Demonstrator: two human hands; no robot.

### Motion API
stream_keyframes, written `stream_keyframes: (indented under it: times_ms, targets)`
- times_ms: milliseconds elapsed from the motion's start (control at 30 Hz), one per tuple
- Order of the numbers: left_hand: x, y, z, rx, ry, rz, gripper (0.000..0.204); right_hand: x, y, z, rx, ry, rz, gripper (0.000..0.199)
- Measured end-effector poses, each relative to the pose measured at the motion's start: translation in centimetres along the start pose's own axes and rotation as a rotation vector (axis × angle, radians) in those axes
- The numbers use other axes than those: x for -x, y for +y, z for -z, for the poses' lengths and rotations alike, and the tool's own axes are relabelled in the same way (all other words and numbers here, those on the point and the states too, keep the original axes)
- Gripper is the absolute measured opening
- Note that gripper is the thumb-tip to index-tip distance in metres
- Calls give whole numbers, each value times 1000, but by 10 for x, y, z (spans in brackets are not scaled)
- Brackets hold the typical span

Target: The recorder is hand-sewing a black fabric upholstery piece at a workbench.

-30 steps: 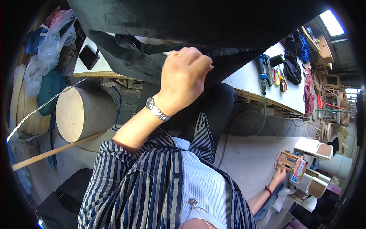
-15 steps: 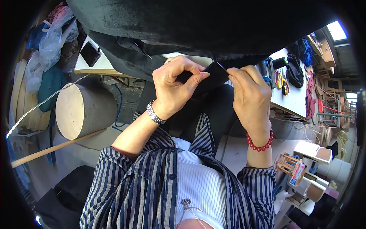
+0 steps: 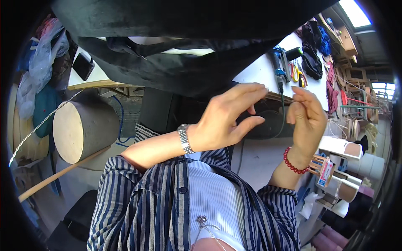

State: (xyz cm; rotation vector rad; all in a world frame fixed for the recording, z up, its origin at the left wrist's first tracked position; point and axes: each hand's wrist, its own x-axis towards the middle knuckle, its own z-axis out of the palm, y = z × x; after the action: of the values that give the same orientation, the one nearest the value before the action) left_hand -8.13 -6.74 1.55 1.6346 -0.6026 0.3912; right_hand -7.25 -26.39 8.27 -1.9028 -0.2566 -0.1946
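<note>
My left hand [image 3: 228, 117], with a metal watch on its wrist, is held out in front of my body. Its fingers are stretched and the thumb stands apart, with nothing seen in it. To its right, my right hand [image 3: 307, 115] is raised with fingers bent and the thumb close to them. What it holds, if anything, is too small to make out. A red bead bracelet [image 3: 294, 161] circles that wrist. Ahead of both hands, a large piece of black fabric [image 3: 167, 69] hangs over the white table [image 3: 259, 73], with a gap between its folds.
At the right, scissors with yellow handles [image 3: 295, 75], a blue tool [image 3: 279, 62] and dark cloth lie on the table. A phone [image 3: 83, 66] rests at the left. Below it stand a round drum-like block [image 3: 83, 129] and a wooden stick [image 3: 63, 173]. A dark cord [image 3: 282, 108] hangs by my right hand.
Both hands have left the black fabric and moved right. My left hand has opened from its pinch. The thin shiny needle-like piece at my right fingertips no longer shows.
</note>
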Motion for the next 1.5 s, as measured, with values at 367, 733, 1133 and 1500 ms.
stream_keyframes:
  times_ms: [367, 733, 1133, 1500]
  targets:
    - [45, -34, 36, 178, -503, 512, 29, -15, 34, 65, 199, -20, -128, 26]
    - [102, 19, 181, -109, -441, 1088, 40, -35, 26, 40, 744, -236, 176, 6]
    - [3, -12, 43, -277, 150, 494, 42, -60, -9, -78, 536, -208, 542, 9]
    - [24, 1, 121, 892, 231, 476, 20, -62, -9, -81, 777, -259, 598, 12]
